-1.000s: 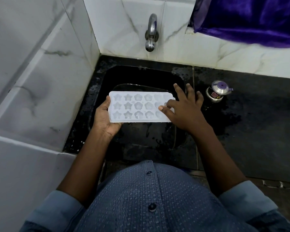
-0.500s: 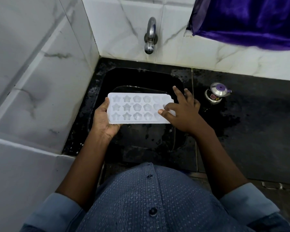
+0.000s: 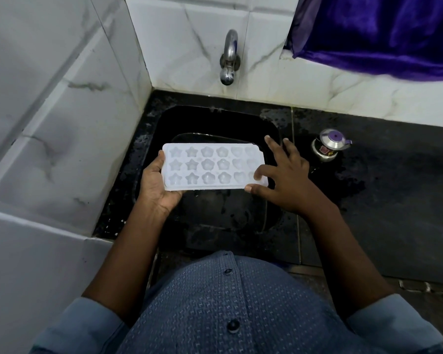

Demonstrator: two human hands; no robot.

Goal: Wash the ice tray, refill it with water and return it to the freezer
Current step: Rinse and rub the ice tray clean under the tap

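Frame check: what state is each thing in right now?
Black sink: wet.
White plastic ice tray: moulds up, roughly level, over the sink.
Left hand: grips the tray's left end.
Right hand: fingers spread, touching its right end.
Chrome wall tap: no stream visible.
Small steel pot with purple knob: lidded, upright.

A small steel pot [image 3: 329,146] with a purple-knobbed lid is seen standing upright on the dark counter [image 3: 399,200], where wet patches are spread around it. Up at the top right, a shiny purple cloth [image 3: 384,31] is hung over the white, grey-veined wall tiles [image 3: 184,47].
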